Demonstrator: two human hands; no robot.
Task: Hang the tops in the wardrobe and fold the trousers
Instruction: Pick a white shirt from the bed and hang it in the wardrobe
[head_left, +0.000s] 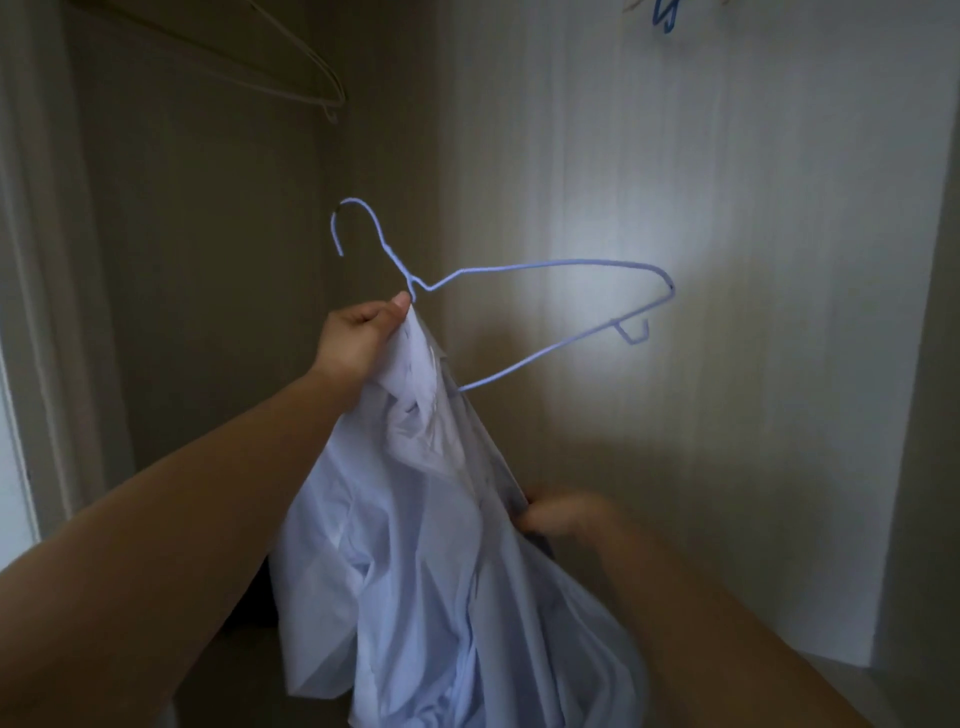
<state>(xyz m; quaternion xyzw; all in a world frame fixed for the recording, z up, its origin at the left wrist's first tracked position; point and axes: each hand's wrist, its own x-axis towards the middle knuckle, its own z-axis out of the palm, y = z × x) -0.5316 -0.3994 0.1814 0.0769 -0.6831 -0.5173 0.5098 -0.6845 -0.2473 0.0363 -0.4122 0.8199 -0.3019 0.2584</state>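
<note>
Shirt (415, 571) of pale blue cloth hangs crumpled inside the wardrobe (727, 364), bunched at one end of a blue wire hanger (545, 266). At upper left, a white hanger (291, 57) hangs in shadow. The left hand (358, 338) is closed tight, thumb and curled fingers pinching the wire hanger's neck together with the collar. Lower right, the right hand (566, 517) is blurred, with curled fingers gripping the shirt's front edge. Part of another blue hanger (666, 18) shows at top right.
</note>
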